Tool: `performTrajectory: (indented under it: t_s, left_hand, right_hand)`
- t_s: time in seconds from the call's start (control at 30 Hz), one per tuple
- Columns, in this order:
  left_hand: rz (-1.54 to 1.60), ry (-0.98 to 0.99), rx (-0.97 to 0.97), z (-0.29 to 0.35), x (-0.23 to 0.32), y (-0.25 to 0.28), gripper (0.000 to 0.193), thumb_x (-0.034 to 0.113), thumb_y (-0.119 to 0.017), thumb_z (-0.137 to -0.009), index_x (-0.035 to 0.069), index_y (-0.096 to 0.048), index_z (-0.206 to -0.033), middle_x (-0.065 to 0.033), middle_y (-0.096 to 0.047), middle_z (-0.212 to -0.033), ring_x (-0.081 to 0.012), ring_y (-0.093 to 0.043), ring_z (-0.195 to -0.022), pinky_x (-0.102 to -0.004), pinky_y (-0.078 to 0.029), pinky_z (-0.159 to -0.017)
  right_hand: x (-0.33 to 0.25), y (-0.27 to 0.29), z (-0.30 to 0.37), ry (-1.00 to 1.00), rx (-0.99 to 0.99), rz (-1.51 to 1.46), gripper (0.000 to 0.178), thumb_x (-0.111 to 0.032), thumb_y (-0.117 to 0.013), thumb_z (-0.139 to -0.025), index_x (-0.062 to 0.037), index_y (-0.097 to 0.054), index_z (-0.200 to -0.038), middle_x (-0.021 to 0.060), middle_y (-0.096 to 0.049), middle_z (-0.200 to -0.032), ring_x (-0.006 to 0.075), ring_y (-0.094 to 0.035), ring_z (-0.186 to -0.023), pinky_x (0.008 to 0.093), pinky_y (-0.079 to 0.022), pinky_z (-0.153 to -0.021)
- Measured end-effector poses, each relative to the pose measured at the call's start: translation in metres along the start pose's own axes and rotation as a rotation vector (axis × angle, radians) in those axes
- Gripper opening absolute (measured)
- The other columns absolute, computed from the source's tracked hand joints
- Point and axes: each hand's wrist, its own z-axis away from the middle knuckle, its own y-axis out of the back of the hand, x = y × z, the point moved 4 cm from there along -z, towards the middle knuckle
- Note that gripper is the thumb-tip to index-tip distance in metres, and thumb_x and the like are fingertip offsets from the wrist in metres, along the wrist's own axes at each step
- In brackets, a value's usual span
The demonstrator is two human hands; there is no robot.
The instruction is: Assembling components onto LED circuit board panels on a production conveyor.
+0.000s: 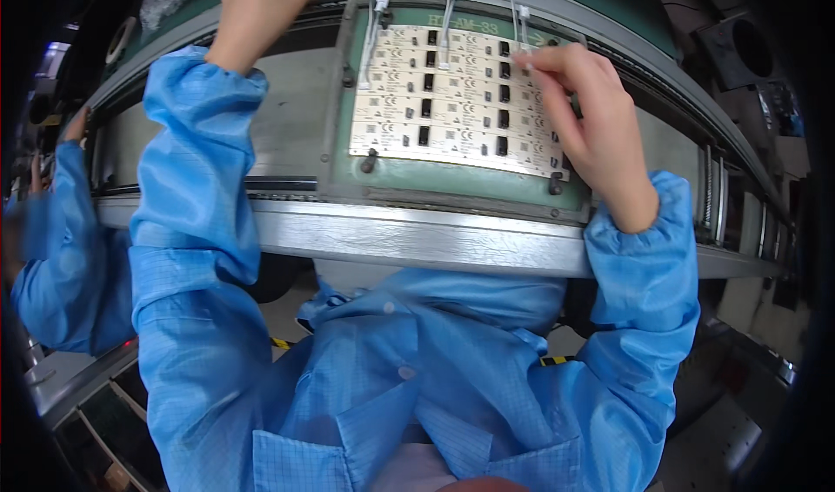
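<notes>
Person in a blue smock stands at a conveyor line, a green tray [461,192] in front with a panel of white circuit boards [452,100] lying flat in it. Right hand [591,118] is down on the panel's right edge, fingers pinched narrow on what looks like a thin white wire [524,24] with a small plug; the blur makes it hard to tell if the plug is seated yet. Other white wires [372,22] already stand up from the top row.

Left hand [261,9] reaches over the far rail [174,44], fingers curled, tips cut off by the frame, so its hold cannot be told.

Step looks like plugging leads into the boards. Next move would need a straight push onto the socket, steady panel.

Another person's blue sleeve [61,231] shows at far left.
</notes>
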Motion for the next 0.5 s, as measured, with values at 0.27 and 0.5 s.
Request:
performTrajectory:
  t_s: [0.27,0.5]
  left_hand:
    - [0.316,0.400,0.101,-0.006,0.031,0.043,0.013,0.013,-0.070,-0.096,0.000,-0.069,-0.099,-0.0018,-0.069,-0.087,-0.0097,-0.064,-0.083,-0.0224,-0.049,-0.075]
    - [0.483,0.349,0.024,-0.004,0.091,0.026,0.016,0.006,-0.072,-0.094,-0.002,-0.072,-0.107,-0.0067,-0.074,-0.098,-0.0112,-0.068,-0.091,-0.0238,-0.053,-0.082]
  right_hand:
    - [0.013,-0.007,0.001,-0.072,-0.030,0.111,0.010,-0.007,-0.074,-0.086,-0.0054,-0.075,-0.096,0.0042,-0.061,-0.086,0.0210,-0.057,-0.087,0.0341,-0.043,-0.083]
    - [0.014,-0.001,0.008,-0.094,-0.102,0.210,0.010,-0.010,-0.074,-0.087,-0.0062,-0.076,-0.096,0.0024,-0.061,-0.085,0.0190,-0.056,-0.086,0.0334,-0.036,-0.085]
